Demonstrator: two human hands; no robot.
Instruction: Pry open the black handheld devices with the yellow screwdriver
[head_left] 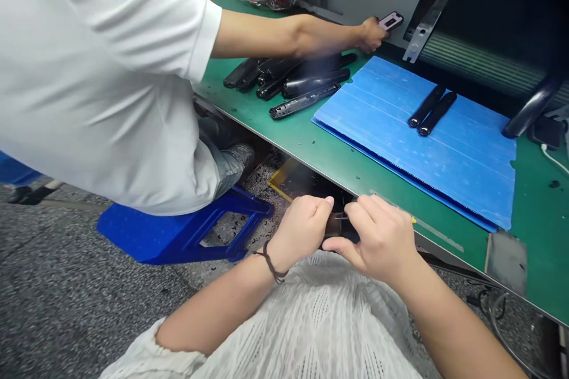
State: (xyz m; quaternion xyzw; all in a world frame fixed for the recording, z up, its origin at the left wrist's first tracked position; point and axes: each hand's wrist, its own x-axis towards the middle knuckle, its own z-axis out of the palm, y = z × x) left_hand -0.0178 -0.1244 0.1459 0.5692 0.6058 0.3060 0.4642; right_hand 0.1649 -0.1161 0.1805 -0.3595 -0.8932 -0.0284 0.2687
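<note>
Our left hand (302, 225) and right hand (377, 237) meet in front of the body, just below the near edge of the green bench (537, 219). Between them we hold a small dark part (335, 226), mostly hidden by the fingers; its exact shape cannot be told. The left fingers are curled together, with the thumb tip pressed against the part from the left. The right fingers are bent and closed on the part from the right, the thumb beneath and the index fingertip touching its upper edge. The two sets of fingertips lie just apart, with the part bridging the gap. A dark cord bracelet (270, 263) circles the left wrist.

Beyond the fingertips, on the bench, lies a blue corrugated sheet (444, 148), and on its far side two long black pieces (432, 110) rest side by side, touching. Farther off to the left of our fingers, a pile of similar black pieces (293, 80) sits on the bare bench top.

To the left a co-worker in a white shirt (98, 71) sits on a blue stool (178, 231). The co-worker's hand (371, 34) reaches across the bench, well apart from our own hands, and grips a small pinkish device (391, 21) at the far edge, beside a dark machine frame (489, 23).
</note>
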